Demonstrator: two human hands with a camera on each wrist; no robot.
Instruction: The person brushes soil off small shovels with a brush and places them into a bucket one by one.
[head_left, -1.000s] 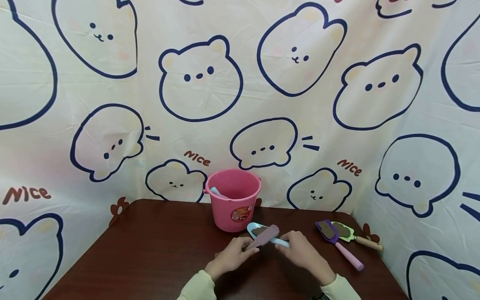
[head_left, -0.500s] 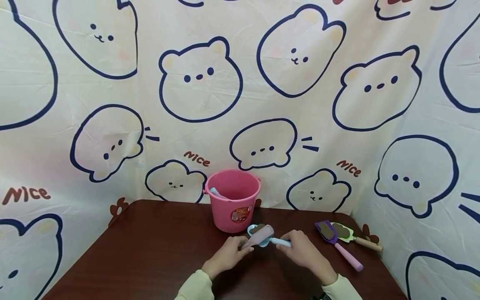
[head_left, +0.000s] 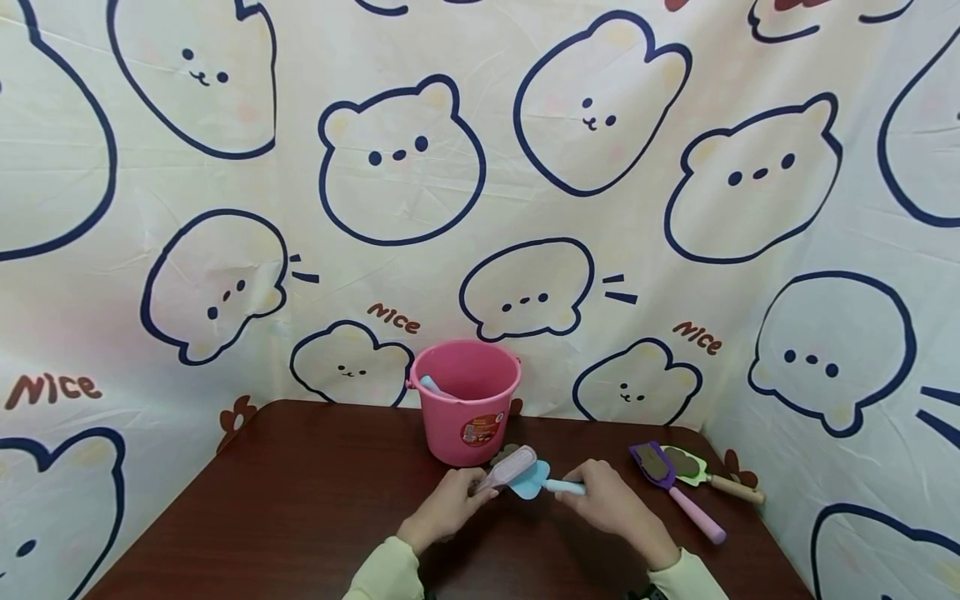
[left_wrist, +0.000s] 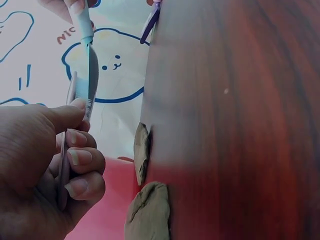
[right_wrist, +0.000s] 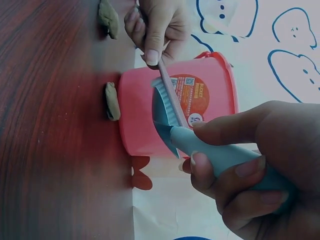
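My left hand (head_left: 448, 504) grips a mauve brush (head_left: 516, 465) by its handle, the bristles lying against a light blue toy shovel (head_left: 531, 482). My right hand (head_left: 613, 504) holds that shovel by its handle (right_wrist: 225, 155), fingers curled round it. In the head view the blade shows bare blue. Just past the brush head, a brown clay piece (head_left: 504, 454) sits in front of the pink bucket (head_left: 465, 429), partly hidden by the brush. The wrist views show two clay lumps on the table, one (right_wrist: 112, 101) by the bucket and another (right_wrist: 108, 19) nearer my left hand.
At the table's right lie a purple shovel (head_left: 660, 467) with a pink handle and a green shovel (head_left: 697, 471) with a wooden handle, both bearing brown clay. A light blue handle (head_left: 431, 383) sticks up inside the bucket. A printed cloth (head_left: 397, 275) hangs behind the table.
The brush has swept left over the shovel blade. The clay that was on the blade is now off it, beyond the brush. My left hand has drawn slightly left; the shovel tilts more.
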